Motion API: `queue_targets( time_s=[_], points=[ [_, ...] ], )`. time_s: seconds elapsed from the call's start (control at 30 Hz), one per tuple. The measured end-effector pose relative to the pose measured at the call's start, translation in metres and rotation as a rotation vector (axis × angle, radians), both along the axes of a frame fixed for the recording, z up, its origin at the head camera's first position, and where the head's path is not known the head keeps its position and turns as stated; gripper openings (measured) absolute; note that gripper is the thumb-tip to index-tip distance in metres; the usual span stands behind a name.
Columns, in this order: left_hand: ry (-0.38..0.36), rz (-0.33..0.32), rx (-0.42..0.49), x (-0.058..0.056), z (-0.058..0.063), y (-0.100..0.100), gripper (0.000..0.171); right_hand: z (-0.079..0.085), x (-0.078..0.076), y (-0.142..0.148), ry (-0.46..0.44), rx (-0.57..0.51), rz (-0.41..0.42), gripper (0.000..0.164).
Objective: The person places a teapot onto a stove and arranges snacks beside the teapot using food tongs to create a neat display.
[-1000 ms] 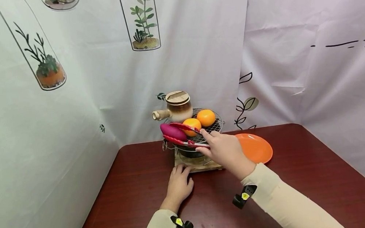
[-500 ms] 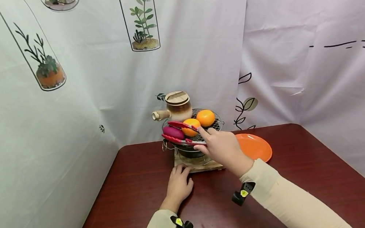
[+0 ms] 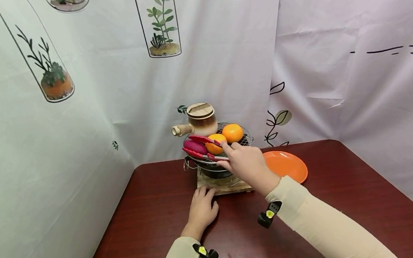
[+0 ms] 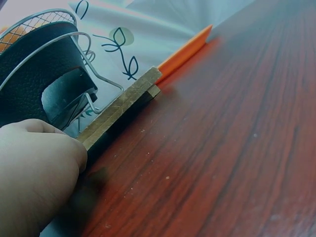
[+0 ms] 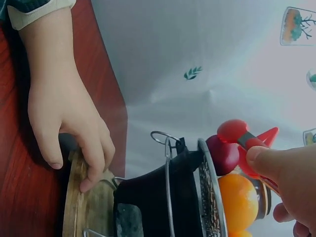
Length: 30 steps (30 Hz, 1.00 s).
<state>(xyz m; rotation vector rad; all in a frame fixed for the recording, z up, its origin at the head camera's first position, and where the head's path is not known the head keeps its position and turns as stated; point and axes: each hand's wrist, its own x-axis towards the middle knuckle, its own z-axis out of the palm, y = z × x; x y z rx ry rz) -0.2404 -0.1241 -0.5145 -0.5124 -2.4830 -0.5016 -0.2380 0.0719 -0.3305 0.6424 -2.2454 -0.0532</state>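
Observation:
My right hand (image 3: 245, 164) grips a pair of red-tipped tongs (image 3: 209, 156) over the round wire grill. Between the spread tong arms lies a purple oblong thing like a sweet potato (image 3: 196, 147), at the grill's left side. Beside it sits an orange (image 3: 214, 144), partly covered by the upper tong arm, with a second orange (image 3: 233, 133) behind. My left hand (image 3: 203, 210) rests with loosely bent fingers on the front edge of a wooden board (image 5: 74, 202); its thumb stands apart from the fingers. The right wrist view shows the thumb and fingers on the tongs (image 5: 244, 140).
A lidded clay pot (image 3: 204, 123) with a side handle stands at the back of the grill. The black stove (image 4: 44, 74) sits in a wire frame on the board. An orange plate (image 3: 292, 168) lies to the right, on the dark red table (image 3: 140, 218).
The purple thing has gone from a tilted pose across the tongs to lying lower beside the front orange. My right hand and tongs have shifted slightly left and away. My left hand has stayed still.

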Motion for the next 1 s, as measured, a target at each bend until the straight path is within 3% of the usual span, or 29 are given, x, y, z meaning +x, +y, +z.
queue_targets(
  time_s=[0.27,0.57,0.8,1.0],
  points=[
    [-0.057,0.025,-0.005,0.0,0.0,0.0,0.037,-0.005,0.001,-0.002,0.0,0.007,0.01,0.07],
    [-0.079,0.022,-0.008,0.001,0.002,0.0,0.037,0.008,0.008,0.01,-0.081,-0.144,0.062,0.076],
    [-0.014,0.016,-0.009,0.002,-0.001,0.0,0.036,0.028,0.005,0.047,-0.17,-0.264,0.024,0.079],
    [-0.033,0.013,-0.004,0.001,-0.002,0.0,0.037,0.036,-0.006,0.091,-0.264,-0.322,-0.051,0.078]
  ],
)
